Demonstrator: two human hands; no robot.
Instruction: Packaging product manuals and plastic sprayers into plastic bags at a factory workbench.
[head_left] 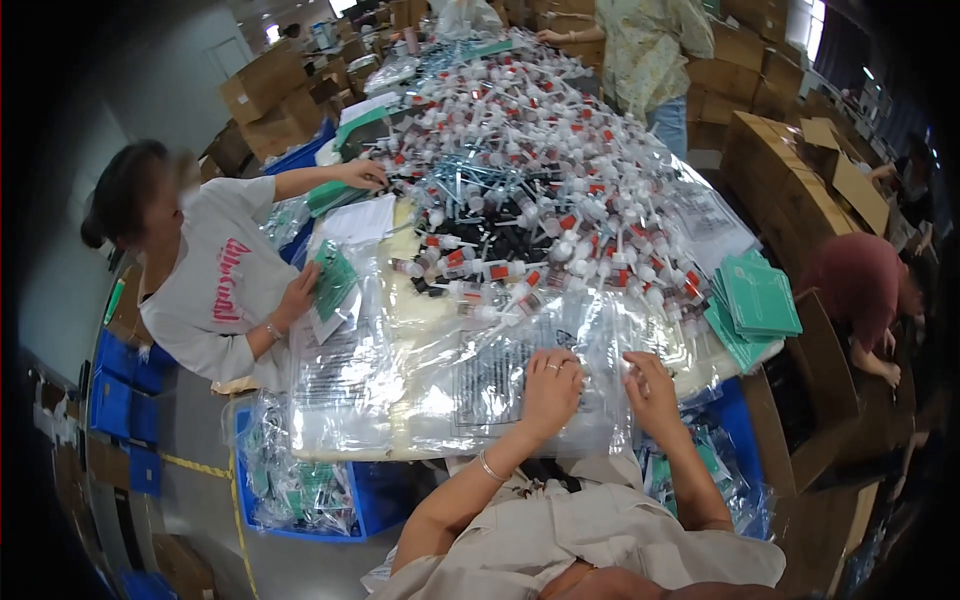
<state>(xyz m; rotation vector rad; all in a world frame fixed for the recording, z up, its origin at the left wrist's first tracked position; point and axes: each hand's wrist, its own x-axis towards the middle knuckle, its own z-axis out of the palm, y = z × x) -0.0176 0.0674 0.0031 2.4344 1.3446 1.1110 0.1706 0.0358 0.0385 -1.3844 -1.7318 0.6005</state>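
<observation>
Clear printed plastic bags (490, 375) lie layered along the near edge of the table. My left hand (553, 388), with a ring on a finger and a bracelet at the wrist, rests on them, fingers bent and closed on the plastic. Just right of it, my right hand (652, 395) is at the bags' right side, fingers curved and apart, with nothing visible in them. Beyond my hands spreads a large heap of small clear bottles (560, 180) with white and red parts. Black pieces (500, 232) and thin clear-blue sticks (470, 175) lie among them.
Green booklets (755, 300) are stacked at the table's right corner. On the left, a co-worker (220, 270) holds a green packet (335, 280) and reaches into the heap. Blue bins (365, 500) of filled bags stand below the table. Cardboard boxes (770, 190) line the right.
</observation>
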